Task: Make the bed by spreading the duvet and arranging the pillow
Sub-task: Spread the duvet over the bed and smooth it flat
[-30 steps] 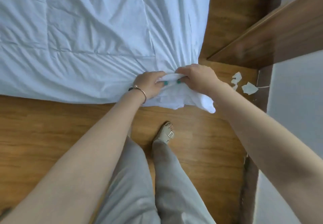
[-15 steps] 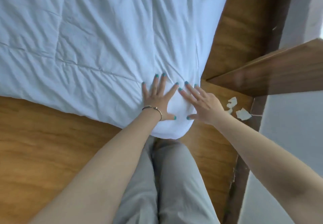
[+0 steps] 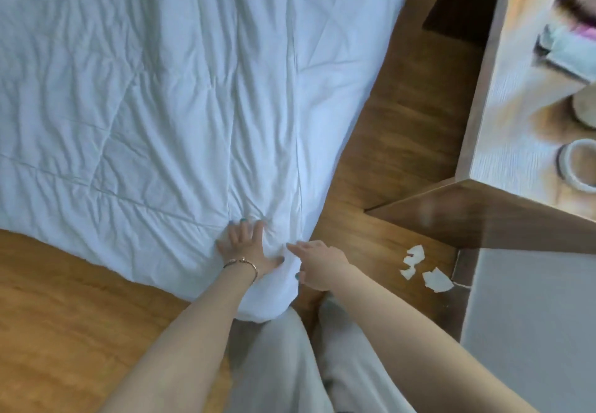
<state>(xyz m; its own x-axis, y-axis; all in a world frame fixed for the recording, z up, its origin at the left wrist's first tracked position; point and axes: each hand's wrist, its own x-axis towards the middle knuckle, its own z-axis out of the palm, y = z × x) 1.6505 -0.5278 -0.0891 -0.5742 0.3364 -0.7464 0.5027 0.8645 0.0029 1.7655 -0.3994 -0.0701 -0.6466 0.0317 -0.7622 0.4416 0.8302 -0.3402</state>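
A white quilted duvet (image 3: 154,96) covers the bed and fills the upper left of the head view, creased all over. Its near right corner hangs over the bed's edge toward my legs. My left hand (image 3: 246,248), with a thin bracelet at the wrist, lies flat on that corner with fingers spread, pressing the cloth. My right hand (image 3: 317,264) is just to its right at the duvet's side edge, fingers extended and touching the fabric. No pillow is in view.
Wooden floor (image 3: 71,322) runs along the bed's foot and right side. A wooden desk (image 3: 503,141) stands at the right with a roll of tape (image 3: 577,167) on it. Torn paper scraps (image 3: 422,267) lie on the floor beside it.
A second ago both hands gripped the bunched duvet corner. They let go, flattened onto it, and now smooth it down; the view has tilted up to show the desk.
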